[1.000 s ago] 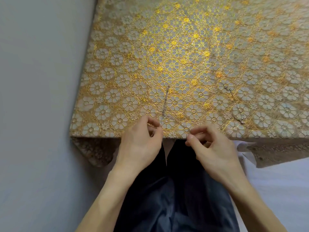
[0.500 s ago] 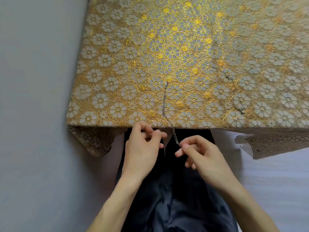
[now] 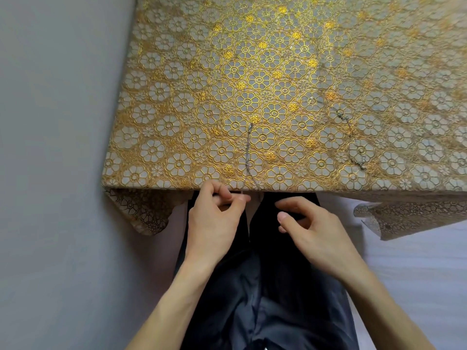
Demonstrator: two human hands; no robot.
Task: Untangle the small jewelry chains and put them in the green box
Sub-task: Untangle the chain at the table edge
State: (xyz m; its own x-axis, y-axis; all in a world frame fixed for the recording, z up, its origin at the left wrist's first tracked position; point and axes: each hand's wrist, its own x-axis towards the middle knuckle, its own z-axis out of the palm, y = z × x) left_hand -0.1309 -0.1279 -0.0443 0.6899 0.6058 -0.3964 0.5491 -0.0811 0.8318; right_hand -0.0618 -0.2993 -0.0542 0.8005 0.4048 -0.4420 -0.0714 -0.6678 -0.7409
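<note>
A thin silver chain [image 3: 248, 157] lies straight on the gold flowered tablecloth [image 3: 177, 102] and runs down to the table's near edge. My left hand [image 3: 214, 221] is just below that edge, thumb and forefinger pinched on a short pale bit of chain. My right hand [image 3: 310, 231] hovers beside it over my lap with fingers loosely curled and thumb apart from the forefinger; nothing shows between them. A second, darker chain [image 3: 352, 140] lies curved on the cloth to the right, untouched. No green box is in view.
The tablecloth's corners [image 3: 141, 210] hang over the near edge on both sides. My dark trousers [image 3: 265, 286] fill the space below the hands. A grey wall [image 3: 55, 147] runs along the table's left side.
My right hand pinched the chain's end and pulled it off the table edge; now its fingers have parted and the chain no longer shows in them. Both hands have drawn back below the edge.
</note>
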